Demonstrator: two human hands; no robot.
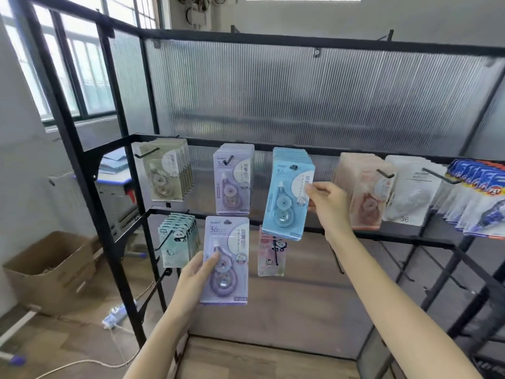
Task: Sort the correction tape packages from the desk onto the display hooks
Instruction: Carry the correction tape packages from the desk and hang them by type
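My left hand (198,272) grips a purple correction tape package (225,259) by its left edge, holding it upright below the hanging purple stack (232,179). My right hand (328,203) pinches the right edge of a blue package (287,195), tilted, its top hole at the hook (293,167) in front of the hanging blue stack. Other stacks hang on hooks of the upper rail: beige (166,170), pink-orange (363,190) and white (410,190).
The black metal display rack (82,170) has a lower rail with a green panda stack (179,242) and a pink panda package (272,253). Blue-and-white packages (481,198) hang far right. A cardboard box (52,272) and a power strip (116,314) lie on the floor at left.
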